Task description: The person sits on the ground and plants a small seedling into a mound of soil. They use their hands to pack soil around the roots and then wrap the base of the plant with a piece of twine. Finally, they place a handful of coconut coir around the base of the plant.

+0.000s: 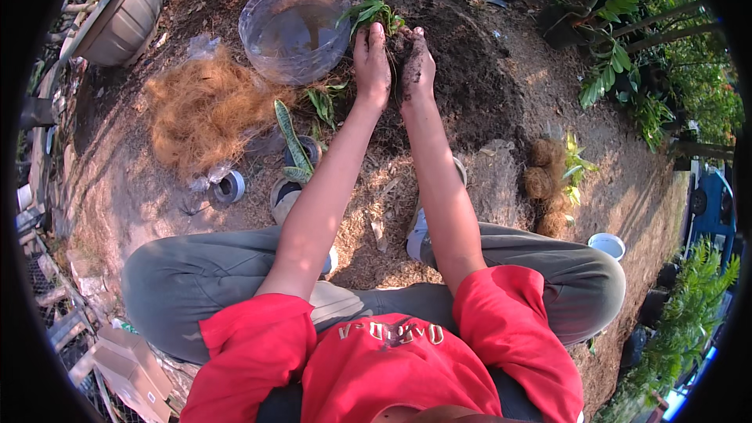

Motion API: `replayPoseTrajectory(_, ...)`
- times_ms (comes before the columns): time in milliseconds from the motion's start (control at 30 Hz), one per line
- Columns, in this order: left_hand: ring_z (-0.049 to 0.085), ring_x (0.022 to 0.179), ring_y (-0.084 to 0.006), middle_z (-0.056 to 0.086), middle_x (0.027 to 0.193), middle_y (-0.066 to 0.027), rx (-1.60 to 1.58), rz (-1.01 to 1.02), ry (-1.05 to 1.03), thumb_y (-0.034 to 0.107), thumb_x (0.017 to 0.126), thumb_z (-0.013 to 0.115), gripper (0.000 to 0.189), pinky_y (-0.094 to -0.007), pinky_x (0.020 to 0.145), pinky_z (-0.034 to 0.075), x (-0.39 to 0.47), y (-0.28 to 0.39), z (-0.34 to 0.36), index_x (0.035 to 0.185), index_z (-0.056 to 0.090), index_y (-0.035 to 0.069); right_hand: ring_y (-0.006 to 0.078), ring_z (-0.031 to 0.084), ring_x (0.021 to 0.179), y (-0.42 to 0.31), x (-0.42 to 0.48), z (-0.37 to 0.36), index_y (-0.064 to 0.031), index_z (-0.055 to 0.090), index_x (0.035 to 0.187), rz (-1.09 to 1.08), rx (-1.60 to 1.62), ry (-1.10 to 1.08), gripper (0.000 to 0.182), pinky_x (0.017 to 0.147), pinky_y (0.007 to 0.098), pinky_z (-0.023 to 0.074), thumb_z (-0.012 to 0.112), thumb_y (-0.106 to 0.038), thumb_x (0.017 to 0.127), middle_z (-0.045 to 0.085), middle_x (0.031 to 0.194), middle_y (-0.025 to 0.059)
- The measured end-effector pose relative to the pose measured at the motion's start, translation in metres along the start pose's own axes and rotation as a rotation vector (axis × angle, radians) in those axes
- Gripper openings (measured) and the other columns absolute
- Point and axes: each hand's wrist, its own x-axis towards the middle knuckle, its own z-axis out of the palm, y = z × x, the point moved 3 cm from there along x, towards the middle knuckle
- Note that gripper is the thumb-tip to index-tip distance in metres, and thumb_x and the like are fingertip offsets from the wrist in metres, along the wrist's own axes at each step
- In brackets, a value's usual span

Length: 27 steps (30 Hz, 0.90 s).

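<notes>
Between my two cupped hands, at the top middle of the head view, is a small leafy plant [376, 10] with dark soil about its base. My left hand [372, 64] presses in from the left, thumb uppermost. Wet soil coats much of my right hand [419, 64], which closes in from the right side. The roots are mostly hidden by my palms. Just left of the plant stands a clear plastic basin [254, 61] holding some water. A mound of dark soil [476, 64] spreads beside and under my right hand.
Loose coconut fibre [200, 108] lies left, near a roll of tape [228, 187]. A snake plant cutting [292, 140] stands near my left foot. Several fibre-wrapped balls [539, 182] with leaves lie right, above a white bowl [607, 245]. A large planter [123, 23] stands upper left.
</notes>
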Motion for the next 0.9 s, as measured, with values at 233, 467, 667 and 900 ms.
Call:
replayPoseTrajectory(233,0.052,0.096,-0.0154,0.057,0.105,-0.009,0.432,0.184,-0.119,0.033,0.101,0.042,0.038,-0.0303,0.089,0.04,-0.014,0.002,0.003,0.119,0.05,0.0,0.0147,0.057,0.08,0.008,0.009,-0.013,0.0012,0.061,0.1,-0.024,-0.231,0.062,0.041,0.075,0.0321,0.0463,0.036,-0.031,0.102,0.063,0.089,0.0067)
replayPoseTrajectory(467,0.048,0.111,-0.016,0.054,0.116,-0.007,0.181,-0.064,-0.075,0.04,0.1,0.042,0.046,-0.0324,0.101,0.034,0.003,-0.001,-0.006,0.123,0.05,0.001,0.0215,0.06,0.085,0.018,0.017,-0.012,-0.0031,0.061,0.101,0.192,0.164,-0.001,0.033,0.08,0.0351,0.0479,0.042,-0.03,0.098,0.065,0.095,0.0104)
replayPoseTrajectory(667,0.048,0.107,-0.0144,0.054,0.114,-0.0066,0.204,-0.092,-0.044,0.044,0.099,0.044,0.05,-0.0306,0.098,0.035,0.001,-0.002,-0.006,0.119,0.051,0.0,0.0253,0.063,0.09,0.036,0.038,-0.036,-0.0053,0.061,0.104,0.267,0.336,-0.089,0.036,0.085,0.0376,0.0503,0.041,-0.034,0.094,0.066,0.1,0.0105)
replayPoseTrajectory(900,0.053,0.105,-0.0277,0.055,0.11,-0.014,0.743,0.466,-0.147,0.029,0.088,0.064,0.031,-0.0389,0.096,0.04,-0.016,0.006,-0.002,0.109,0.062,0.006,0.0264,0.062,0.094,0.029,0.023,-0.036,-0.0071,0.061,0.11,0.364,0.52,-0.053,0.039,0.087,0.0397,0.0492,0.047,-0.039,0.092,0.066,0.105,0.0104)
